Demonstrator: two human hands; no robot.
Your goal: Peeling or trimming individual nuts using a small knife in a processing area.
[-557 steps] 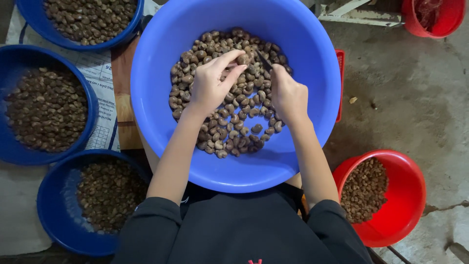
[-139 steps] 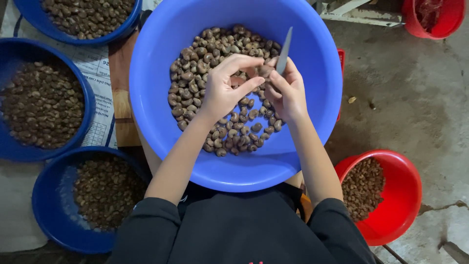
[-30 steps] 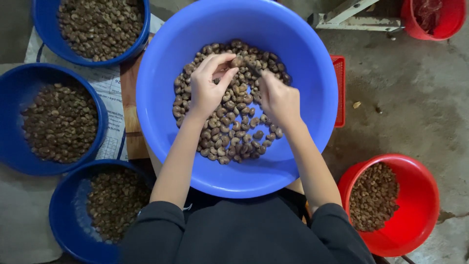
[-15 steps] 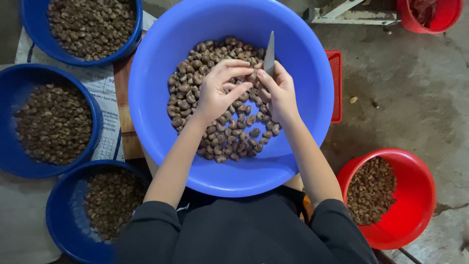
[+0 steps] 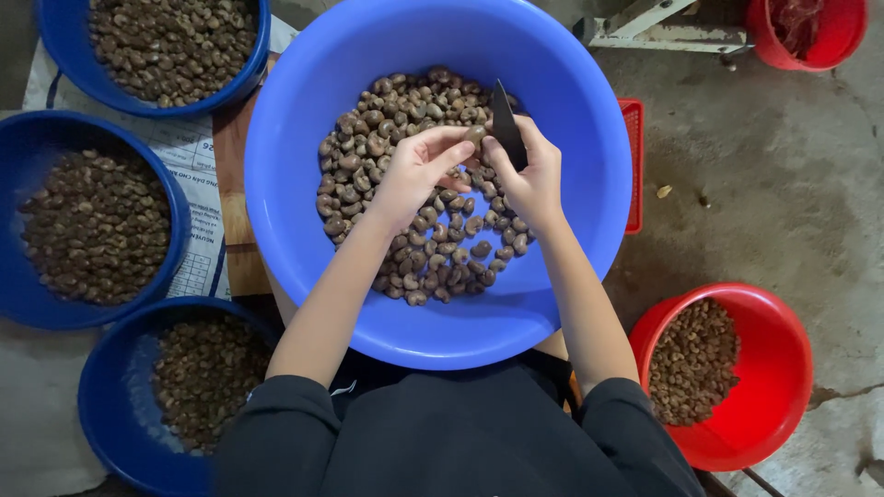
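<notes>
A big light-blue basin (image 5: 304,230) sits in front of me with a heap of brown nuts (image 5: 433,248) in its middle. Above the heap my left hand (image 5: 414,175) pinches one nut (image 5: 475,134) between thumb and fingertips. My right hand (image 5: 527,179) is right beside it, fingers closed around a small knife (image 5: 505,124) whose dark blade points up and away from me. The blade's lower part lies against the held nut. Both forearms reach in from black sleeves.
Three dark-blue bowls of nuts stand at the left: top (image 5: 55,64), middle (image 5: 14,304), bottom (image 5: 101,433). A red bowl (image 5: 783,387) with nuts sits at the lower right, a red bucket (image 5: 852,37) at the top right, a red tray edge (image 5: 633,166) behind the basin. Concrete floor lies to the right.
Half a second ago the blade stood up bright and edge-on; now it is turned and looks dark. My left fingers have drawn tighter on the nut. The view shifted slightly.
</notes>
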